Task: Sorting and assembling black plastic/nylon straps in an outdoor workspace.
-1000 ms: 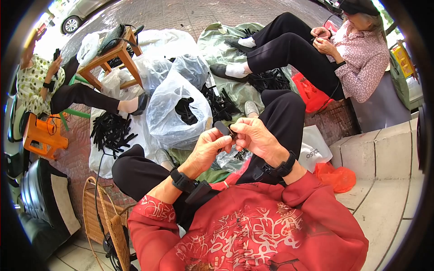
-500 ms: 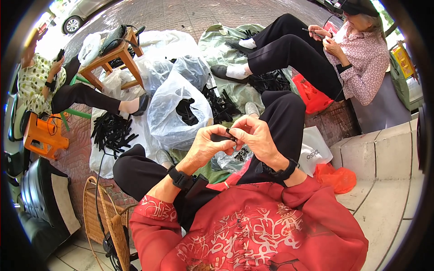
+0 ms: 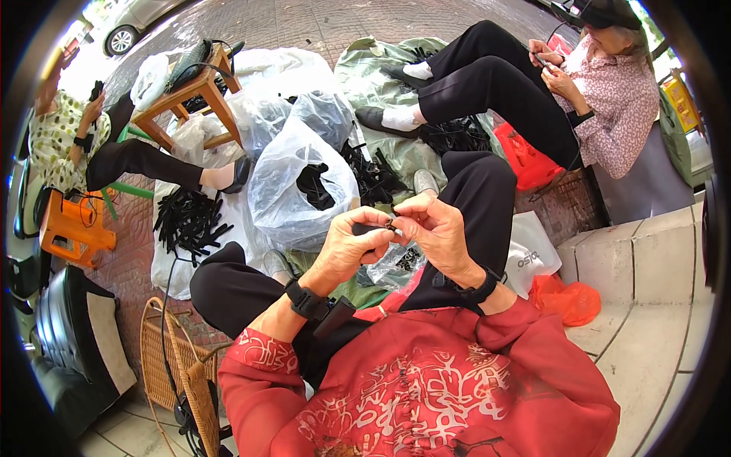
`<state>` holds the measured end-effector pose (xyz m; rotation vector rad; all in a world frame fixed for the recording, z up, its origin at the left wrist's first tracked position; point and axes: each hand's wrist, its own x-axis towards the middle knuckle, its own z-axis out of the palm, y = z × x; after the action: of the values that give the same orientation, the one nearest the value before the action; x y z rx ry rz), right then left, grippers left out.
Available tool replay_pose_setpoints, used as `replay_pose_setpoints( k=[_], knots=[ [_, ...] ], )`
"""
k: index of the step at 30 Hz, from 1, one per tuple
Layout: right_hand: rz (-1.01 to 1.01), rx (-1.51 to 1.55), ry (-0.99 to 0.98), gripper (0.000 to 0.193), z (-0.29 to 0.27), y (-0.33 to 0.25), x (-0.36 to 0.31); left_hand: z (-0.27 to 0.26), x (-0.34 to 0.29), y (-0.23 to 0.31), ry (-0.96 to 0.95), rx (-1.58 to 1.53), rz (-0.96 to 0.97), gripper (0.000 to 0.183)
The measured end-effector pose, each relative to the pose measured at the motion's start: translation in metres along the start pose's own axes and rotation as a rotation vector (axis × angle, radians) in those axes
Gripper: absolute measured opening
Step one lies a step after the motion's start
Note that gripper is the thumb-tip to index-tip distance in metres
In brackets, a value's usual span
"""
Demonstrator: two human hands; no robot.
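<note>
The grip of the left hand (image 3: 352,247) is drawn to a pinch, thumb against bent fingers, and the right hand (image 3: 435,238) meets it in a like pinch, the fingertips of both closing on one small dark piece (image 3: 392,225). That piece is up in the air over the person's lap, between the two hands; the fingers cover most of it, so its full shape cannot be told.

Beneath the hands lies a clear plastic bag (image 3: 391,271), partly hidden by them. Just beyond the left hand is a large translucent bag (image 3: 272,190), its mouth showing black pieces (image 3: 314,188) inside. Black strips (image 3: 373,177) lie to its right, and a loose heap of strips (image 3: 185,222) lies to its left. The left knee (image 3: 228,286) and right knee (image 3: 480,194) rise on either side of the hands, the right one standing before part of the ground sheet.

Farther right are a white bag (image 3: 537,232), a red plastic bag (image 3: 565,302) and a co-worker's hands (image 3: 554,72); to the left stand a wooden stool (image 3: 207,81), an orange stool (image 3: 81,227) and a wicker chair (image 3: 199,381).
</note>
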<state>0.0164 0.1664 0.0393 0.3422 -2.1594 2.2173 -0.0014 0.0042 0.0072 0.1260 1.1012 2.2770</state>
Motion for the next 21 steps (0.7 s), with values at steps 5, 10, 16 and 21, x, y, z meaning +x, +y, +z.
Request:
replay_pose_setpoints(
  k=[5, 10, 16, 21],
  knots=[
    [-0.013, 0.07, 0.004, 0.008, -0.002, 0.006, 0.001, 0.0, 0.001, 0.0, -0.017, -0.095, -0.015, 0.016],
    [-0.055, 0.125, -0.048, 0.006, -0.005, 0.01, 0.003, 0.0, 0.0, 0.0, -0.031, -0.121, -0.037, 0.015],
    [0.079, 0.167, -0.129, 0.006, -0.012, 0.005, 0.008, 0.0, 0.001, -0.002, -0.034, -0.145, -0.029, 0.013],
    [0.078, 0.149, -0.182, 0.007, -0.015, 0.001, 0.013, 0.001, 0.001, -0.001, -0.028, -0.154, -0.014, 0.013]
  ],
)
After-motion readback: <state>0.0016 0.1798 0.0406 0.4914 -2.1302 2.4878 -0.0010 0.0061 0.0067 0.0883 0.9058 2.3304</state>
